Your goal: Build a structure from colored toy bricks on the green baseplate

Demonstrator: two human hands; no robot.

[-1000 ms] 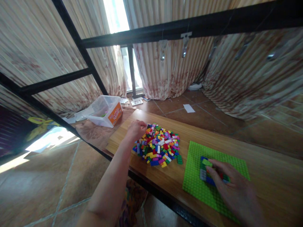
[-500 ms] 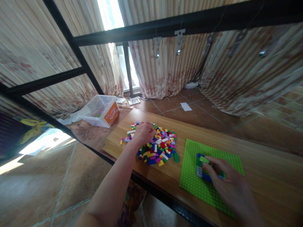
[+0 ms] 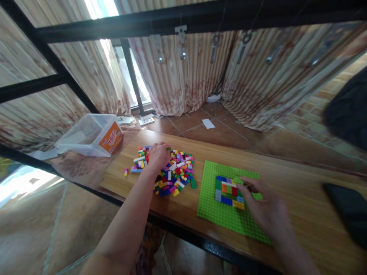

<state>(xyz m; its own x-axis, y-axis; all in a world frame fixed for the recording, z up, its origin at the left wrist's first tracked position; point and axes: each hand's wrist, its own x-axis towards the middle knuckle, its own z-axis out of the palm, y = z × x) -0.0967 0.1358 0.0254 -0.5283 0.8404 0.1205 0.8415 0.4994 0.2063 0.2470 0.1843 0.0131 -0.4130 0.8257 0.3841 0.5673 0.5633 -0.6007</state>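
My left hand (image 3: 159, 154) rests with curled fingers on a pile of small colourful toy bricks (image 3: 179, 172). Its fingertips are partly hidden, and I cannot make out what they pinch. On the lime green baseplate (image 3: 209, 206) sits a low rectangle of bricks, with a blue brick (image 3: 226, 201) and a yellow brick (image 3: 238, 205) along its near side. My right hand (image 3: 266, 204) pinches a lime green brick (image 3: 237, 179) between thumb and fingers at the rectangle's far right corner. Whether that brick touches the ones below is unclear.
The bricks and baseplate are on a wooden bench (image 3: 183, 142). A clear plastic box (image 3: 86, 131) with an orange label stands beyond its left end. A black phone-like slab (image 3: 346, 210) lies at the right. A dark metal bar (image 3: 200, 19) crosses above, before striped curtains.
My view has turned to the right. The right hand has carried the lime green brick from the rectangle's far left part to its far right corner. The left hand stays at the pile.
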